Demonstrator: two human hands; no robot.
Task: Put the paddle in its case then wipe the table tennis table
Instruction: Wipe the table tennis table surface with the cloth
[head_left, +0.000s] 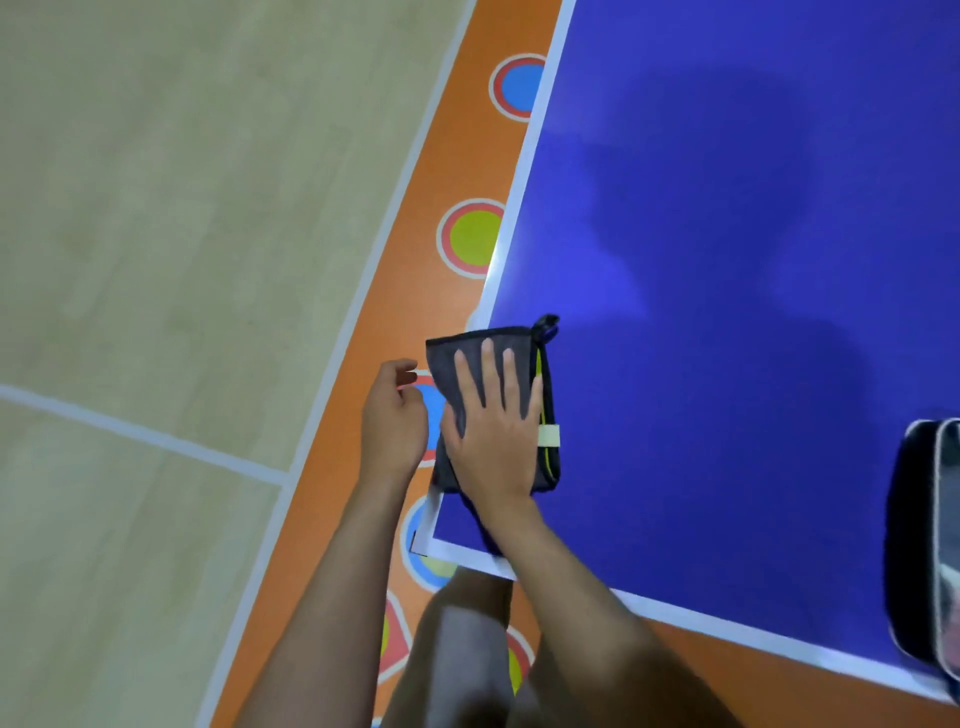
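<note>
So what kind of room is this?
Probably a sports or play hall: a blue table tennis table with white edge lines, pale wooden court floor with white lines, and an orange floor strip with coloured circles.

Right hand (493, 423) laid palm-down, fingers straight and slightly spread, pointing toward twelve o'clock, thumb angled out toward ten o'clock. Right forearm bare, running back from the wrist toward five o'clock and out at the bottom edge. Left hand (393, 415) just beside it at nine o'clock, held apart, fingers loosely curled, holding nothing, fingertips turned toward two o'clock. Left forearm bare, stretching down toward seven o'clock. Bare knee between the two forearms, low at six o'clock.
</note>
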